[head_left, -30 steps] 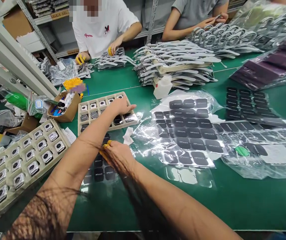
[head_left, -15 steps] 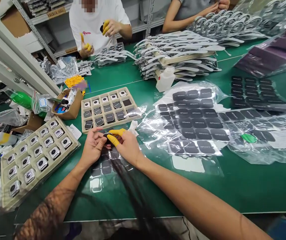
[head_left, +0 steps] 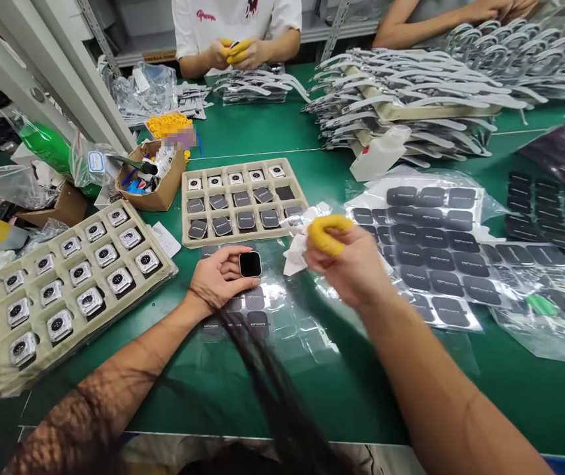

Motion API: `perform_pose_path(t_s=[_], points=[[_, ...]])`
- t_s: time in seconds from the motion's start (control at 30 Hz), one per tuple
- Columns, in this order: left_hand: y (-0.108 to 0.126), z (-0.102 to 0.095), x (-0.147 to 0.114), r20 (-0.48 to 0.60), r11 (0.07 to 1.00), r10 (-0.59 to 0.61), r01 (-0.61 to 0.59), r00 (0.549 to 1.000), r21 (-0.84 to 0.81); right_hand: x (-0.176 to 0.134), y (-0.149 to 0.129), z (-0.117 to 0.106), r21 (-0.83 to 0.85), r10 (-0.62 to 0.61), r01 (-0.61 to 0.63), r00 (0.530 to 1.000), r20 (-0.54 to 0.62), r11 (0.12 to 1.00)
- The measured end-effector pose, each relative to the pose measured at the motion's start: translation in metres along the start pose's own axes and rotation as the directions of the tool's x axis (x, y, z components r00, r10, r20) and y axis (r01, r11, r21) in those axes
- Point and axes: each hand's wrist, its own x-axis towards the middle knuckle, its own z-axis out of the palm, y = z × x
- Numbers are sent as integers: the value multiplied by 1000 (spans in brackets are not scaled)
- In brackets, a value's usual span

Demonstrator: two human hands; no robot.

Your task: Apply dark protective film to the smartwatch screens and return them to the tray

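Observation:
My left hand (head_left: 220, 277) is closed on a square smartwatch case (head_left: 250, 264), its black screen facing up, pinched between thumb and fingers. Below it lies a clear sheet of dark printed square stickers (head_left: 257, 321). My right hand (head_left: 344, 257), with yellow finger covers, is raised beside a crumpled white tissue (head_left: 296, 256). Its fingers are curled but smeared by motion, and whether anything is between them is hidden. Beyond my left hand stands a beige tray (head_left: 186, 227) with watch cases along its back row and dark square pieces in most other compartments.
Another beige tray (head_left: 39, 290) of watch cases lies at left, near a cardboard box (head_left: 163, 191) of small items. Sticker sheets in plastic (head_left: 425, 257) spread to the right. Behind them are a white bottle (head_left: 380, 153) and stacked grey straps (head_left: 411, 99). Two co-workers sit opposite.
My hands have parted. The watch case stays in my left hand, its screen now visible, while my right hand has moved away to the right. The camera view has shifted; a co-worker's hands have come together.

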Motion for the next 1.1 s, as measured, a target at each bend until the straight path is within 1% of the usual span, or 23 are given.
perform_pose_path(t_s=[0.03, 0.07, 0.1, 0.13, 0.17, 0.2, 0.27, 0.33, 0.4, 0.43, 0.47, 0.57, 0.6, 0.63, 0.67, 0.7, 0.77, 0.87, 0.93, 0.97, 1.03, 1.07, 1.1], points=[[0, 0, 1, -3, 1000, 1, -1, 1000, -5, 9, -3, -18, -98, 25, -32, 998, -63, 995], [1, 0, 2, -8, 1000, 5, -5, 1000, -4, 17, -4, -34, -275, 20, -62, 988, -154, 959], [1, -1, 2, -12, 1000, 12, -12, 1000, 0, 23, -4, -47, -452, -33, -88, 967, -252, 888], [1, -1, 3, -16, 1000, 20, -20, 1000, 5, 28, -3, -56, -600, -115, -100, 944, -309, 794], [1, -1, 3, -17, 1000, 26, -26, 1000, 7, 30, 0, -61, -700, -199, -83, 929, -312, 709], [1, -2, 3, -13, 1000, 27, -26, 1000, 6, 31, 3, -62, -756, -266, -28, 927, -264, 654], [1, -2, 4, 1, 1000, 18, -18, 1000, -12, 28, 13, -57, -774, -321, 155, 945, -65, 614], [1, -3, 4, 21, 999, 1, 0, 1000, -44, 22, 21, -46, -746, -299, 289, 946, 126, 600], [0, -3, 4, 30, 997, -10, 13, 999, -76, 15, 27, -32, -724, -293, 358, 930, 221, 590], [0, -3, 4, 30, 996, -12, 14, 999, -85, 12, 28, -25, -699, -322, 396, 915, 245, 595], [-1, -2, 5, 30, 996, -12, 15, 999, -87, 8, 30, -16, -656, -375, 452, 888, 266, 605], [-3, -1, 5, 62, 998, -9, 13, 998, -62, -1, 33, 14, -486, -565, 645, 760, 322, 590], [-4, -1, 5, 77, 998, -7, 11, 997, -57, -4, 35, 23, -458, -603, 680, 728, 327, 573], [-5, -1, 5, 83, 998, -3, 8, 997, -57, -6, 36, 31, -459, -623, 694, 712, 322, 555], [-6, -1, 5, 82, 998, 2, 3, 997, -60, -9, 39, 36, -485, -631, 687, 713, 305, 541], [-7, 0, 5, 73, 998, 6, -1, 997, -65, -12, 41, 40, -524, -630, 665, 724, 280, 532], [-8, 0, 5, 64, 998, 8, -3, 998, -66, -16, 46, 41, -579, -618, 629, 744, 254, 519], [-7, 1, 5, 105, 998, 0, 6, 994, -58, -14, 51, 40, -576, -584, 631, 754, 301, 519], [-6, 2, 6, 111, 999, -5, 9, 994, -34, -7, 51, 40, -607, -549, 602, 778, 304, 518], [-6, 3, 6, 95, 1000, -4, 6, 995, -14, -3, 49, 39, -654, -529, 561, 802, 276, 508], [-5, 5, 6, 24, 1000, 8, -9, 1000, 24, -5, 43, 33, -751, -506, 452, 843, 182, 482], [-5, 6, 6, -20, 999, 18, -18, 1000, 34, -11, 39, 28, -774, -501, 415, 853, 147, 478], [-5, 7, 5, -60, 999, 26, -24, 998, 39, -22, 36, 21, -776, -500, 410, 855, 142, 480]])
